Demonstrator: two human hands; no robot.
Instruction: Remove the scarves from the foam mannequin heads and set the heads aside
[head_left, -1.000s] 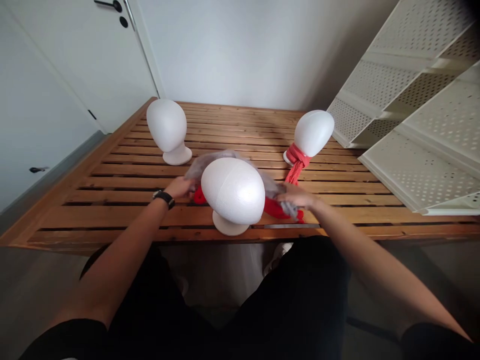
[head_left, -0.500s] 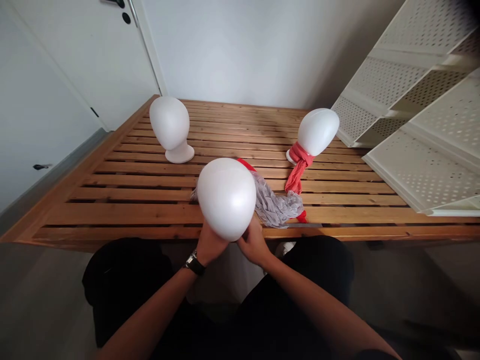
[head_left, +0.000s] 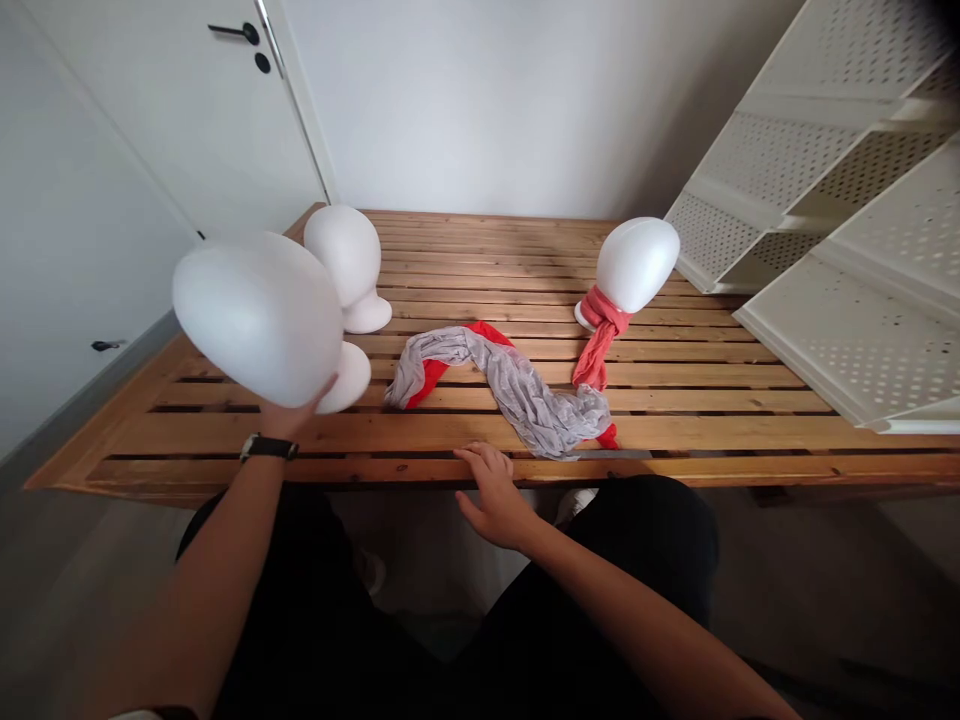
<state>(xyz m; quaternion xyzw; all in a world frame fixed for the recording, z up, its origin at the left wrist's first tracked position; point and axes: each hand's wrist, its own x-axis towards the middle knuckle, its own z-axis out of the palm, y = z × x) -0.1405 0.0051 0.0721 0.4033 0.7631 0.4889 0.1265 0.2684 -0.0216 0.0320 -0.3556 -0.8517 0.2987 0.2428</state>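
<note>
1. The slatted wooden bench (head_left: 675,440) fills the middle of the view, and everything else sits on it or hangs over it.
2. A white perforated shelf unit (head_left: 847,250) leans in at the right, its lower edge resting on the bench's far right side; its visible compartments look bare from here.
3. The foam mannequin head (head_left: 259,315) is up in the air over the bench's left front corner, tipped on its side, base pointing right.
4. A second foam head (head_left: 346,262) stands upright just behind it on the bench.
5. A third foam head (head_left: 636,265) stands at the far right with a coral scarf (head_left: 598,340) knotted round its neck, the tail trailing toward the front.
6. A grey scarf (head_left: 517,390) snakes across the slats in the middle, lying over a red scarf (head_left: 431,372) that peeks out at both ends.
7. The left hand (head_left: 289,412), watch on the wrist, cups the lifted head from beneath, fingers curled up against the foam.
8. The right hand (head_left: 496,492) rests loose at the bench's front edge, fingers lightly spread on the wood, just short of the grey scarf and gripping nothing.
</note>
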